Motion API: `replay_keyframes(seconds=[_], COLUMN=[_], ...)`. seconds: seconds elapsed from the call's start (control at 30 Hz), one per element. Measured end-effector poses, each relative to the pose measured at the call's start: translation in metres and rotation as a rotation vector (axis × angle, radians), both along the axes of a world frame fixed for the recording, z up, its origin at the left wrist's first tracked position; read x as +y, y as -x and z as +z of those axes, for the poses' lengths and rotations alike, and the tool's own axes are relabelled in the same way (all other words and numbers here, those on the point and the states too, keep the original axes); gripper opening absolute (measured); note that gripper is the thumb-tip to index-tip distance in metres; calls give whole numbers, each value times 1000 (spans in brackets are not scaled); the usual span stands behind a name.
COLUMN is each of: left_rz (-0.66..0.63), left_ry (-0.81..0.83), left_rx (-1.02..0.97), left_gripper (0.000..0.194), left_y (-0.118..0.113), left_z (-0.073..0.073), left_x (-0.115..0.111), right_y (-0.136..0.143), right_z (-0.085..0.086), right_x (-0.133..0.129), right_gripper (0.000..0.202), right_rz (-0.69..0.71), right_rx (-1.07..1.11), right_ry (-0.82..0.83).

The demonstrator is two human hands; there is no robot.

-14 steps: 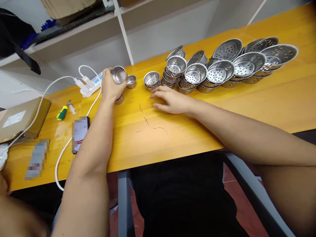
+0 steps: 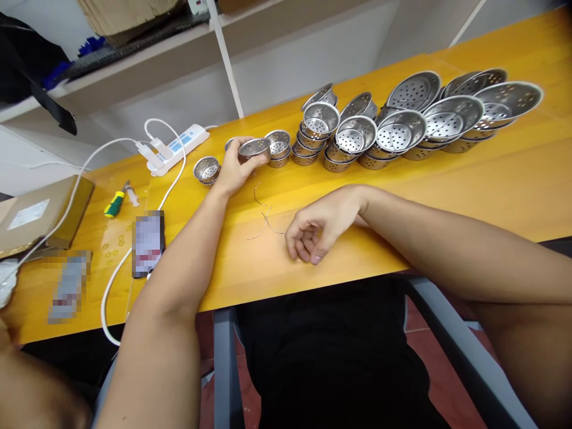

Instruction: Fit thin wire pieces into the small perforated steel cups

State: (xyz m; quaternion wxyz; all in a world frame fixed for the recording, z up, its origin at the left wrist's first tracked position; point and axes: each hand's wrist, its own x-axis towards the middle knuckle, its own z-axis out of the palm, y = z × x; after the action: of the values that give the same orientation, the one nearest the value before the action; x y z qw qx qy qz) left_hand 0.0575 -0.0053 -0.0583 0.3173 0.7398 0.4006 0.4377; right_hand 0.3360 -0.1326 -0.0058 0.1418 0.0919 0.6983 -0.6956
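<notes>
My right hand (image 2: 316,229) rests on the table (image 2: 469,179), fingers curled over a wire (image 2: 268,223) end; whether they pinch it I can't tell. At eleven o'clock, my left hand (image 2: 235,170) grips a small strainer cup (image 2: 254,149), its base hidden. Beyond, at one o'clock, more strainers (image 2: 402,128) sit stacked, lower ones mostly covered.

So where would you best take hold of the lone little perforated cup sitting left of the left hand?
Probably by the rim of the small perforated cup, pinched across its width from above. It seems to stand upright and open side up on the yellow table, apart from the left hand, with free space around it.
</notes>
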Motion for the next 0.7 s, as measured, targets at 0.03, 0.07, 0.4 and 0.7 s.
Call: replay_keyframes(seconds=[0.03, 0.07, 0.4, 0.7], left_rz=[-14, -30, -238, -212], left_ry=[133, 249, 587, 495], left_rx=[-61, -107, -173, -314], left_gripper=[82, 77, 73, 78], left_y=[0, 0, -6, -14], left_z=[-1, 1, 24, 15], left_x=[-4, -8, -35, -37], right_y=[2, 3, 0, 2], right_z=[-5, -9, -27, -40], right_x=[1, 2, 23, 24], right_gripper=[72, 69, 26, 48], right_rz=[-60, -122, -587, -436], right_rx=[39, 81, 339, 249], right_ry=[-23, -58, -651, -1243])
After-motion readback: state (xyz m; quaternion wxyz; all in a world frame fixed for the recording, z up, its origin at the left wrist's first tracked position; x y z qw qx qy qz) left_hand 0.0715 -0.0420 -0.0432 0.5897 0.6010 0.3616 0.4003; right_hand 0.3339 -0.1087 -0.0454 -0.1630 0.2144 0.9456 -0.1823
